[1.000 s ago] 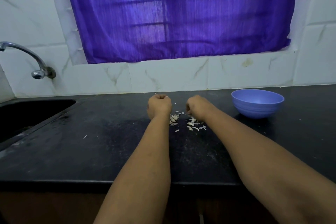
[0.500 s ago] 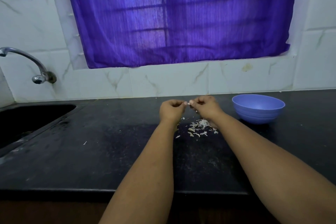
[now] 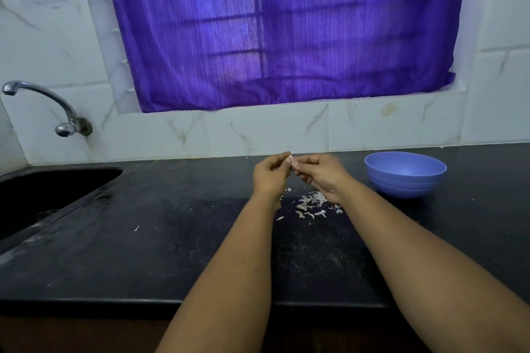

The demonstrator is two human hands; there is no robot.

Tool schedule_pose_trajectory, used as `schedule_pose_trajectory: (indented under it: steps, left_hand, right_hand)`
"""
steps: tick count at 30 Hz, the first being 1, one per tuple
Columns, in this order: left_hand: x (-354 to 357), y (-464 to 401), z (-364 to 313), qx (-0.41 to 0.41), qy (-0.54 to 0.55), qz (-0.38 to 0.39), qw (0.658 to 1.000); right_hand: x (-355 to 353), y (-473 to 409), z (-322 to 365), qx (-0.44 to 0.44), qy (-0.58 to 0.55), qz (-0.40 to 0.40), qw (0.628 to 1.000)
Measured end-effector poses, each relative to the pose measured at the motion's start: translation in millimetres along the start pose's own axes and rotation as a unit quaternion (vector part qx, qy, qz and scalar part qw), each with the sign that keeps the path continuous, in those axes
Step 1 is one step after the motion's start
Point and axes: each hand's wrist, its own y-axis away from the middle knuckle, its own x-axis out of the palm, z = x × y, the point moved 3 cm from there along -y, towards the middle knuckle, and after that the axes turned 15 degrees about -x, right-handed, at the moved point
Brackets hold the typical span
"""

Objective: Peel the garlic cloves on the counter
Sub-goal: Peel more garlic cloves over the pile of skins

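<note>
**Garlic clove held above the desk**

My left hand [image 3: 271, 176] and right hand [image 3: 321, 173] meet in the air above the black desk [image 3: 143, 252]. Both grips are clenched on one garlic clove [image 3: 291, 158], pinched between the fingertips of the two hands. The clove is small, pale and mostly hidden; only its whitish tip shows. Directly below lies a scatter of white garlic peels [image 3: 311, 205]. A blue bowl [image 3: 405, 174] stands on the desk to the right of my hands.
</note>
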Motion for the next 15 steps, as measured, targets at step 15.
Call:
schedule_pose_trajectory:
  steps: [15]
  left_hand:
    - [4, 2, 3, -0.050, 0.046, 0.068, 0.995]
  right_hand:
    - [-8, 1, 20, -0.225, 0.305, -0.006, 0.925]
